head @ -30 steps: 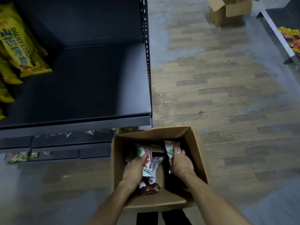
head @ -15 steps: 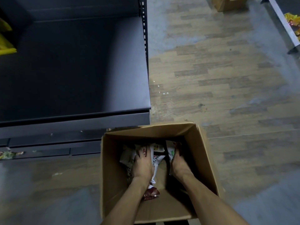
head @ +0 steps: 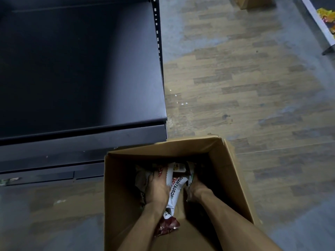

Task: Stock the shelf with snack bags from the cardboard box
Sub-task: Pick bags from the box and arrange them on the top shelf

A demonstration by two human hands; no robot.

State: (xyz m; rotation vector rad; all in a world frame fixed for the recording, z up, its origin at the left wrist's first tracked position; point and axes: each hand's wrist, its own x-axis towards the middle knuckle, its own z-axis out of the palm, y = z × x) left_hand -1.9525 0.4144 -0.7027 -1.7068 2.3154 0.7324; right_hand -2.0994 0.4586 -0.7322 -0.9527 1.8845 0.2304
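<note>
Head view looks straight down into an open cardboard box (head: 123, 205) standing on the wood-pattern floor (head: 235, 78), its far left corner tucked just in front of the base of a dark metal shelf (head: 81, 69). Both bare hands are deep inside the box. The left hand (head: 156, 189) lies over a bunch of snack bags (head: 175, 192), its fingers curled down around white wrappers with red and black print; a dark red end of one bag sticks out beneath the wrist, toward the near wall of the box. The right hand (head: 194, 187) is just beside it, toward the right wall, thumb and fingers closed on the edge of another bag, though the fingertips themselves are lost in shadow. More bags sit crumpled against the far side of the box floor, beyond the knuckles. The shelf deck shows a broad dark surface, with a perforated upright post (head: 157, 29) at its right edge. At the top edge of the view a second cardboard box (head: 253, 2) stands on the floor, and at the upper right corner another shelf edge (head: 319, 28) carries yellow packets (head: 328, 17).
</note>
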